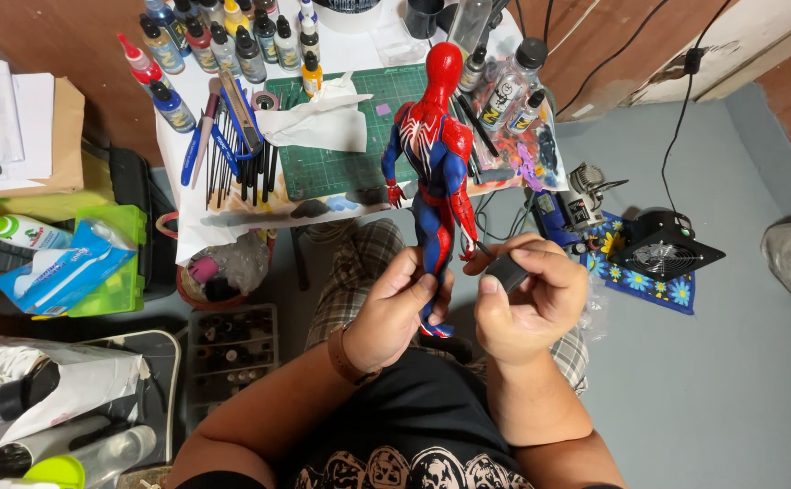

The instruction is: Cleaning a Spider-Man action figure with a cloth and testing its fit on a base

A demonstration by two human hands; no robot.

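A red and blue action figure (433, 154) with a white spider mark on its back stands upright in front of me. My left hand (395, 308) grips its lower legs. My right hand (527, 294) holds a small dark grey block (507, 270) beside the figure's right hand, with a thin tip touching near that hand. Behind the figure lies a green cutting mat (341, 136) on a small white table.
Several paint bottles (223, 45) line the table's back, with brushes and pens (232, 145) and crumpled tissue (318, 118). A small compressor (585, 195) and a black fan (662, 249) sit on the grey floor at right. Bins and bags crowd the left.
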